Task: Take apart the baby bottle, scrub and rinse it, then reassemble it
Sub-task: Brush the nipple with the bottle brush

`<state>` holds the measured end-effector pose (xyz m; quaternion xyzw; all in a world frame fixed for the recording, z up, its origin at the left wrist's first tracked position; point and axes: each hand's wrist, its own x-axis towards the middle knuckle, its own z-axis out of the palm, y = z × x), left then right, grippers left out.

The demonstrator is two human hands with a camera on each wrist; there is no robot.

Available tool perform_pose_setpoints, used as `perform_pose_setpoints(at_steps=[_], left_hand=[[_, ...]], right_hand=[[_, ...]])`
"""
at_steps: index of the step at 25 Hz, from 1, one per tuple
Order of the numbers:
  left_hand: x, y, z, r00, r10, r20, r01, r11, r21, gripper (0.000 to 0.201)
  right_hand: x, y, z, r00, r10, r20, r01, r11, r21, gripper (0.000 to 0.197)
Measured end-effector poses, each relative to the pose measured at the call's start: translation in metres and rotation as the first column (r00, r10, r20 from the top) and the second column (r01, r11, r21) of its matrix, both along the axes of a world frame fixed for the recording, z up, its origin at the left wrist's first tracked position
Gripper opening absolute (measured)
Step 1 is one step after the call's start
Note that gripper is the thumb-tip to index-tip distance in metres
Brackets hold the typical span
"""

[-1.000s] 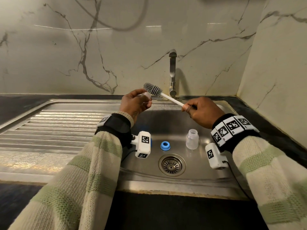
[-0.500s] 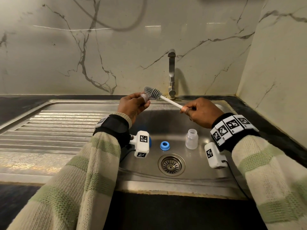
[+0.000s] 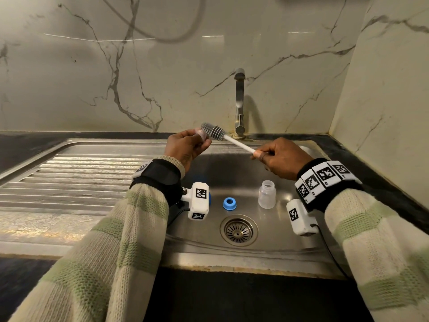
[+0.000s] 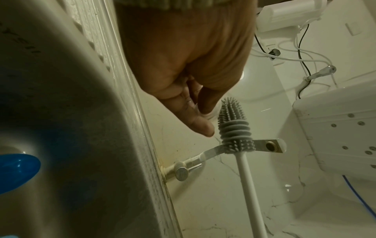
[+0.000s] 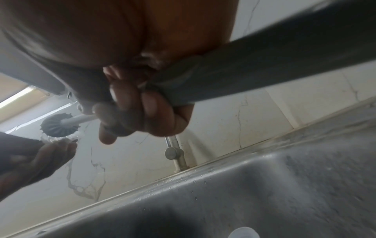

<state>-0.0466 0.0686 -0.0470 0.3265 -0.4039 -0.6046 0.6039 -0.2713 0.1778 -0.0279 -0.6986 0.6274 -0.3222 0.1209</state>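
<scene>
Two hands up over the sink (image 3: 274, 248), scrubbing.
My left hand (image 3: 185, 147) pinches the clear teat (image 3: 200, 134); my right hand (image 3: 279, 159) grips the brush (image 3: 214, 132), its head against the teat. Bottle (image 3: 267, 194) upright and ring (image 3: 229, 203) lie in the basin.

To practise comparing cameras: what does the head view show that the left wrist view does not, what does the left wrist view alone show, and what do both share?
Only the head view shows the right hand gripping the brush handle, the bottle standing upright in the sink, the blue ring and the drain.

Only the left wrist view shows the white appliance and cables on the wall.

Both show the left hand holding a small clear part beside the brush head, and the tap.
</scene>
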Motion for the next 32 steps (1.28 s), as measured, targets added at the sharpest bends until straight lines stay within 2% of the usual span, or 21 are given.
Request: perform_pose_setpoints(at_steps=[4, 12, 19, 25, 28, 32], left_hand=[[0.0011, 0.0014, 0.0004, 1.000, -0.008, -0.012, 0.008, 1.000, 0.009, 0.007], [-0.0003, -0.0034, -0.0039, 0.996, 0.021, 0.086, -0.022, 1.000, 0.013, 0.015], [0.0006, 0.0018, -0.0004, 0.999, 0.007, 0.043, -0.006, 1.000, -0.007, 0.023], [-0.0004, 0.0024, -0.0006, 1.000, 0.003, 0.022, -0.003, 0.999, 0.034, 0.011], [0.0000, 0.0005, -0.0010, 1.000, 0.020, -0.015, -0.020, 0.999, 0.046, 0.021], [0.0008, 0.0012, -0.0003, 1.000, 0.007, 0.005, -0.007, 1.000, 0.021, 0.018]], right_hand=[[0.0019, 0.0023, -0.0004, 0.999, 0.027, -0.030, -0.027, 1.000, 0.006, 0.022], [0.0011, 0.0027, -0.0005, 1.000, 0.014, -0.020, -0.014, 1.000, 0.024, 0.021], [-0.0002, 0.0017, -0.0012, 1.000, 0.004, -0.005, -0.004, 0.999, 0.045, 0.022], [0.0029, 0.0048, -0.0013, 0.999, 0.032, 0.029, -0.035, 0.996, 0.086, 0.019], [0.0008, 0.0045, -0.0007, 1.000, 0.001, 0.000, -0.001, 0.998, 0.063, 0.020], [0.0007, 0.0031, -0.0025, 1.000, -0.003, 0.026, 0.001, 0.997, 0.080, 0.021]])
